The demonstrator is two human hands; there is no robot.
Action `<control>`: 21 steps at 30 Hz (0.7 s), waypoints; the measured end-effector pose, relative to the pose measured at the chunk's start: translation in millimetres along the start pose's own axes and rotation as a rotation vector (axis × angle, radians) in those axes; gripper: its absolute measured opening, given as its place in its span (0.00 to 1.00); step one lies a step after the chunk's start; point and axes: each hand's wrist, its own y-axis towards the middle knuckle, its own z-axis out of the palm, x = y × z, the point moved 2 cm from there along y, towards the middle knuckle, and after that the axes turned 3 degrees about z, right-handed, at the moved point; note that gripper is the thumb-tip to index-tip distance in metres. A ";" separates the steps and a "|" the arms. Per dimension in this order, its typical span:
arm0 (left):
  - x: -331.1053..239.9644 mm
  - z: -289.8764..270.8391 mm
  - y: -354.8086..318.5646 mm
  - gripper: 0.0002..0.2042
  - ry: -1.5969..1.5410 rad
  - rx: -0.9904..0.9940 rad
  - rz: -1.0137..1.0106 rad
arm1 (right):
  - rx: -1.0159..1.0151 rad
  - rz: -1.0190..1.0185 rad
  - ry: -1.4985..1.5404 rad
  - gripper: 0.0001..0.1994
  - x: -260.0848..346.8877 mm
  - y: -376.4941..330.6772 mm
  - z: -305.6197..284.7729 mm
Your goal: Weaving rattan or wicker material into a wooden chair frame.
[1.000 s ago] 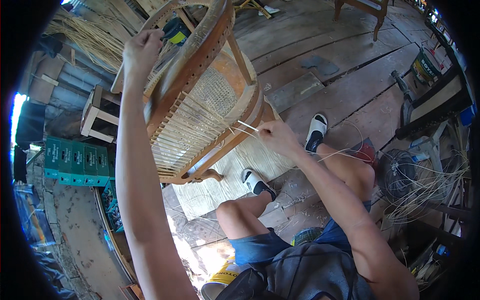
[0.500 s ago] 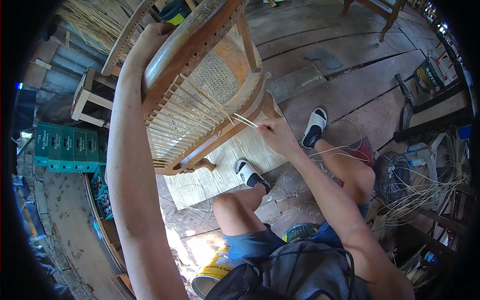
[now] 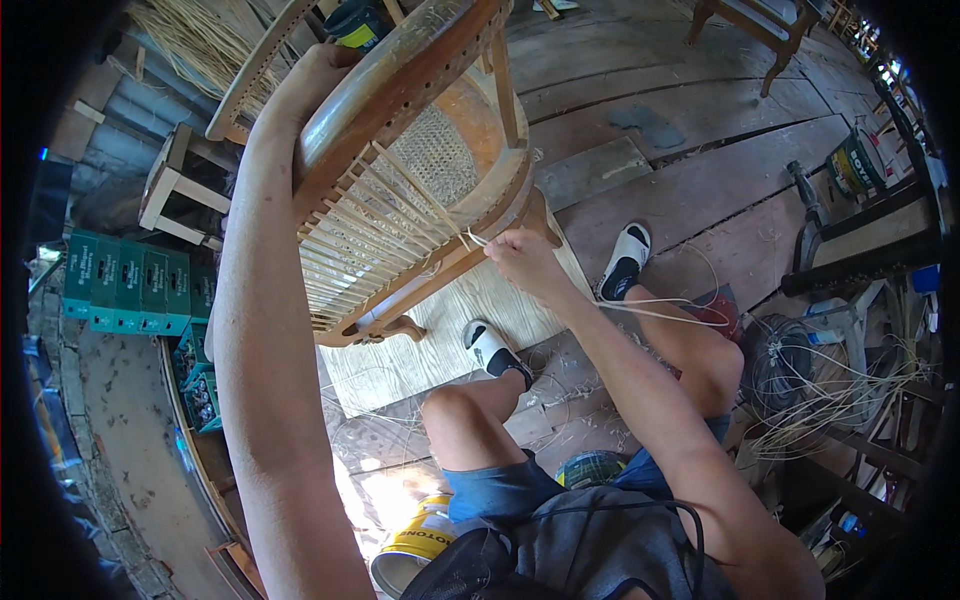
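Head view: we've got a wooden chair [image 3: 390, 92] at upper centre, over a pale-grained plywood sheet [image 3: 395, 375]. Curved frame, smooth worn brown finish, row of small drilled holes along the top rail. Straight, pale cane strands [image 3: 375, 220] run close together between the rails, fanning slightly; behind them, a fine-mesh woven cane panel [image 3: 438, 150].

Our right hand [image 3: 520, 260] is pinching a cane strand [image 3: 478, 240] just beside the lower rail; a loose length shows past the wrist, across our leg. Our left hand [image 3: 325, 75] is at the top rail, fingers partly hidden behind it, so we can't tell if it's gripping.

Labels: pale print on the stacked green crates [image 3: 125, 270], dark lettering on the yellow bucket [image 3: 432, 525] by our shorts, light lettering on a dark green bucket [image 3: 855, 165] far right.

Around: bundle of dry cane strips [image 3: 190, 45] upper left, tangled cane [image 3: 850, 400] on the right, scuffed plank floor [image 3: 700, 190] with scraps. In the way: our left forearm [image 3: 270, 330], blocking what's behind it at left.
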 end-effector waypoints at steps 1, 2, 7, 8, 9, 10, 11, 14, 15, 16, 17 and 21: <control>0.2 -0.6 -2.1 0.18 -0.002 -0.004 -0.009 | 0.008 0.000 -0.006 0.12 2.5 -1.6 0.8; 0.6 -0.3 -3.8 0.18 -0.007 -0.010 -0.029 | 0.038 0.072 0.021 0.13 2.8 -4.7 0.6; -0.9 4.5 -4.9 0.18 -0.055 -0.039 -0.071 | 0.011 0.158 0.071 0.13 -1.1 -14.5 -1.2; -5.2 6.6 -2.8 0.17 -0.045 -0.039 -0.064 | -0.016 0.161 0.109 0.13 -6.9 -12.0 -5.7; -8.7 8.5 -1.8 0.16 -0.035 -0.040 -0.056 | -0.045 0.163 0.147 0.12 -10.7 -10.0 -11.0; -4.5 0.4 -9.0 0.16 -0.027 -0.048 -0.080 | -0.020 0.162 0.141 0.12 -4.4 -10.6 -2.1; -1.0 -7.7 -16.5 0.17 -0.011 -0.043 -0.095 | 0.011 0.131 0.201 0.11 3.7 -10.9 9.6; 5.0 4.0 -10.0 0.19 -0.040 -0.026 -0.082 | -0.007 0.096 0.222 0.11 8.7 -0.4 10.5; 6.9 5.7 -7.8 0.20 -0.044 -0.022 -0.079 | -0.017 0.079 0.221 0.12 11.0 2.6 10.6; 8.6 7.1 -5.3 0.21 -0.047 -0.018 -0.075 | -0.017 0.079 0.205 0.12 13.3 4.0 9.3; 10.7 7.0 -3.7 0.22 -0.047 -0.013 -0.071 | -0.014 0.049 0.144 0.13 18.2 4.1 9.7; 4.9 14.4 14.4 0.27 -0.060 0.015 -0.020 | -0.124 -0.178 -0.422 0.16 6.9 30.0 -1.8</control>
